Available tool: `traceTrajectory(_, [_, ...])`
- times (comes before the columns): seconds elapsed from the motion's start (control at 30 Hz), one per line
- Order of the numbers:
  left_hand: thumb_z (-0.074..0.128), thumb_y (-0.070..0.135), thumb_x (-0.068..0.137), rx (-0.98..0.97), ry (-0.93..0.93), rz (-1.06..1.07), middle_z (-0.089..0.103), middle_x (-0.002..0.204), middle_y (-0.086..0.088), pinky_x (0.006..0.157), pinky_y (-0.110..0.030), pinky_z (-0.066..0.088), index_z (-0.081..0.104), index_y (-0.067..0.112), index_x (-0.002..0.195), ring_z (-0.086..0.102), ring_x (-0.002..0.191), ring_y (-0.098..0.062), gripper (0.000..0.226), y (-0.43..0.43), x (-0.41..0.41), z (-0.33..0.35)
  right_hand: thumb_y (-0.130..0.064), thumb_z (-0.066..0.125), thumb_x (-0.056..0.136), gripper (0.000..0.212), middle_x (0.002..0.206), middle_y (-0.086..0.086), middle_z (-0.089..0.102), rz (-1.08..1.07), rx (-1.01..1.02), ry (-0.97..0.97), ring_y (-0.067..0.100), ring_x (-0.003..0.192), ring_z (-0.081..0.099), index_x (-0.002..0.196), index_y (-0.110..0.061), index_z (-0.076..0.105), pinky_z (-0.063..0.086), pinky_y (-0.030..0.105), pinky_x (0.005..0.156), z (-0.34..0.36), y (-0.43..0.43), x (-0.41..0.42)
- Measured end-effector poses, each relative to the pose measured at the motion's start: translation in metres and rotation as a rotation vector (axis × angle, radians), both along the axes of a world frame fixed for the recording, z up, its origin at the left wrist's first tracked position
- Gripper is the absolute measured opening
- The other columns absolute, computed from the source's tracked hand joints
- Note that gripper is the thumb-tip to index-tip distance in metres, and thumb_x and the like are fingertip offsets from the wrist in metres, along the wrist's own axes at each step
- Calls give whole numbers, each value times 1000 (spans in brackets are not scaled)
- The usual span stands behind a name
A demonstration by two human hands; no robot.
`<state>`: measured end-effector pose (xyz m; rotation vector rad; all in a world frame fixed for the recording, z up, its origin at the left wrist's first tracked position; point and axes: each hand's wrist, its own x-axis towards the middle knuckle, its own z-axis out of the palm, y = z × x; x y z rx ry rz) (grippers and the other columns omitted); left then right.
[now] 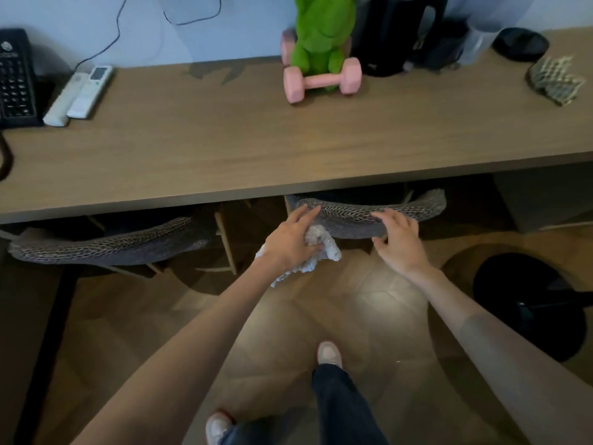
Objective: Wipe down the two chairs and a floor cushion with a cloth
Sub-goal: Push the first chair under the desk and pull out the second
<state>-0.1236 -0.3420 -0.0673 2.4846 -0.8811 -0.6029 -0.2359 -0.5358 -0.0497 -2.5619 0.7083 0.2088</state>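
Head view, early stage by my reading: left hand (293, 239) clutches cloth (321, 248) at backrest of centre-frame chair (423, 207), right hand (398, 242) grasping its top edge; mid-left chair (112, 248) seemingly pending; floor cushion not visible.

**Desk-top and floor sundries**

Long brown wooden desk (224, 149), which carried:
- black keypad telephone (16, 81) at far left
- two white remote controls (91, 91), side by side, just beside it
- green plush frog (321, 36) at the back, with a pink dumbbell (322, 81) lying against its front
- black electric kettle (394, 33) just right of the frog
- shallow black round dish (520, 44) and crumpled checked woven mat (555, 79) at far right

Black round stand base (526, 303) stood on the wood-pattern floor (321, 300), lower right.
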Motion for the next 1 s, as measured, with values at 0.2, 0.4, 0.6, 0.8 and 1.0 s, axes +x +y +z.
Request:
traceTrajectory(0.2, [67, 44, 85, 213, 21, -107, -2, 161, 4, 88, -39, 52, 1, 39, 151, 50, 125, -24, 93, -85, 28, -28, -25, 58, 94, 63, 159, -4, 16, 80, -53, 208, 23, 148, 2, 148, -35, 26, 2, 69, 111, -36, -63, 38])
traceTrajectory(0.4, [68, 49, 82, 361, -37, -205, 29, 153, -4, 91, -43, 48, 18, 35, 149, 48, 126, -30, 85, -117, 38, -47, -35, 61, 91, 53, 137, -5, 44, 186, -187, 184, 22, 135, 28, 139, -36, 40, 12, 81, 99, -59, -81, 45])
traceTrajectory(0.6, [62, 49, 85, 414, -234, -191, 48, 129, -5, 69, -37, 43, 30, 29, 144, 59, 105, -30, 70, -123, 27, -43, -37, 57, 93, 46, 129, -4, 49, 283, -277, 187, 24, 129, 36, 137, -34, 42, 7, 81, 101, -55, -85, 45])
traceTrajectory(0.8, [55, 46, 89, 476, -342, -248, 51, 125, -6, 61, -34, 38, 30, 27, 142, 62, 97, -28, 62, -101, 13, -41, -41, 59, 90, 47, 125, -5, 50, 368, -264, 174, 24, 124, 40, 135, -31, 46, 15, 75, 105, -53, -70, 33])
traceTrajectory(1.0, [55, 47, 89, 470, -327, -272, 51, 128, -4, 65, -33, 38, 29, 30, 141, 61, 99, -26, 61, -40, -26, -40, -45, 58, 89, 47, 126, -6, 49, 462, -230, 191, 22, 124, 41, 132, -29, 48, 22, 65, 110, -56, -19, -5])
